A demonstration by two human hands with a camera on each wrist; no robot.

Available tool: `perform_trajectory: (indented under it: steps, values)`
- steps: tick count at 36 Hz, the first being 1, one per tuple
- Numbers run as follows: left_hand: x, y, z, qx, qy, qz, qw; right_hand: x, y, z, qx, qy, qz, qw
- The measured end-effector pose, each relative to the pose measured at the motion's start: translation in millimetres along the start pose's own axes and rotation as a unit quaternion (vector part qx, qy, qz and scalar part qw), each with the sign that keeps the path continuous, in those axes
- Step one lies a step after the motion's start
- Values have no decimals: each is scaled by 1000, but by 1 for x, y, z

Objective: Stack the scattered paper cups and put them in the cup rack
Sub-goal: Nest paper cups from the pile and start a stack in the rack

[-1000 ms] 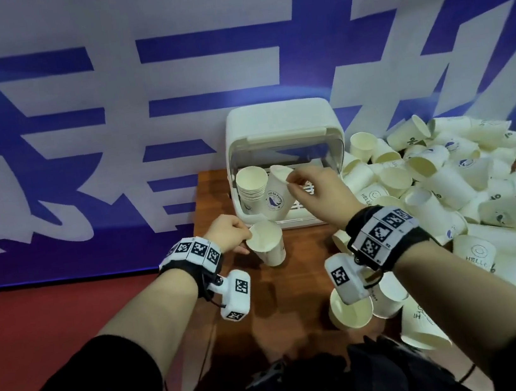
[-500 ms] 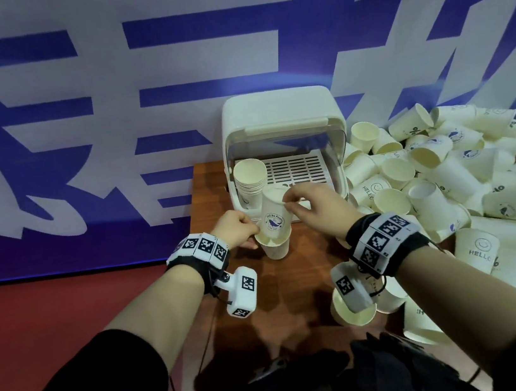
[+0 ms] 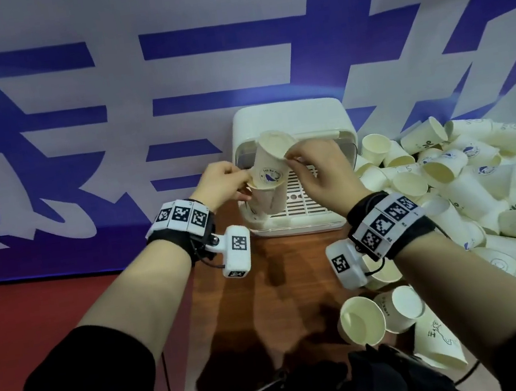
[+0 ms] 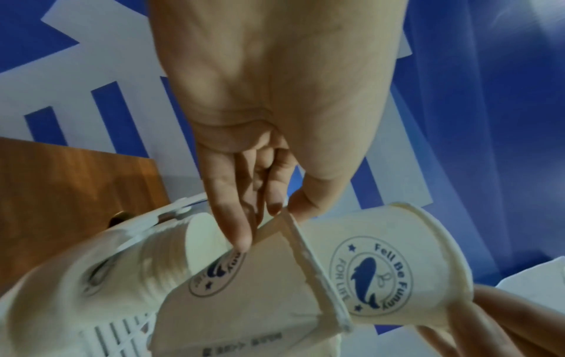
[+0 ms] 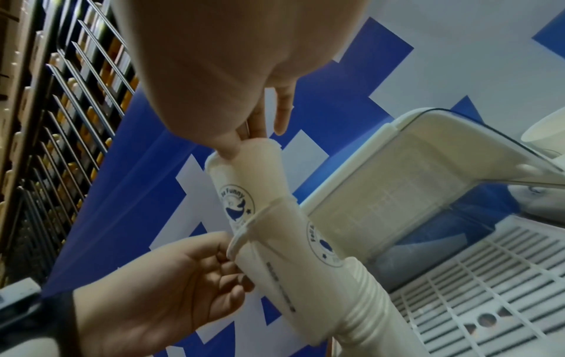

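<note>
Head view shows both hands raised in front of the white cup rack [image 3: 289, 118], which stands at the far edge of the wooden table [image 3: 264, 294], at twelve o'clock from the person. The right hand [image 3: 320, 173] pinches the rim of the upper cup [image 3: 270, 163] between thumb and fingertips; this cup is tilted toward eleven o'clock and sits nested in the lower cup [image 3: 267, 199]. The left hand [image 3: 220, 182] pinches the rim of the lower cup, thumb and fingertips closed on the paper edge at about nine o'clock of the cup.

Left wrist view shows the left fingers [image 4: 232, 217] lying along the lower cup's wall [image 4: 244, 302] just under its rim, with the upper cup [image 4: 382, 265] poking out of it and showing a blue whale logo.

Right wrist view shows the two nested cups set into the top of a ribbed stack of cups [image 5: 366, 314] that stands in the rack over its slotted tray [image 5: 489, 289]; how deep they sit in that stack is not clear. The rack's clear lid [image 5: 412, 193] is lifted open behind them.

A big heap of loose cups [image 3: 480, 184] covers the table from two to four o'clock, lying on their sides and at all angles. Behind the table hangs a blue and white banner [image 3: 134, 80].
</note>
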State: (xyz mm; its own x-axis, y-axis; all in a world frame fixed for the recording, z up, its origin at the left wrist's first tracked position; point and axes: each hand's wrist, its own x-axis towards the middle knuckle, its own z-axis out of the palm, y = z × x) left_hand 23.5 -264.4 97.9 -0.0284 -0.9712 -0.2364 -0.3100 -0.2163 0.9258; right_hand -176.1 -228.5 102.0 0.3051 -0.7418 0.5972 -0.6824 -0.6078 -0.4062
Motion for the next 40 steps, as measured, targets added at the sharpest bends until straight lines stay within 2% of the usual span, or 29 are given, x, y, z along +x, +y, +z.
perform_trajectory:
  steps: [4, 8, 13, 21, 28, 40]
  values:
    - [8, 8, -8, 12, 36, 36, 999, 12, 0, 0, -12, 7, -23, 1000]
    - [16, 7, -11, 32, 65, 56, 996, 17, 7, 6, -33, -13, -40, 999]
    - [22, 1, -7, 23, 58, 45, 997, 15, 12, 14, -47, -40, -43, 997]
    - [33, -7, 2, -48, 66, 12, 997, 15, 16, 32, -16, -87, -50, 995]
    - [35, -7, -1, -43, 88, 33, 995, 15, 25, 41, -6, -60, -51, 997]
    - [33, -12, -4, -27, 100, 33, 994, 16, 27, 54, 23, -62, -44, 997]
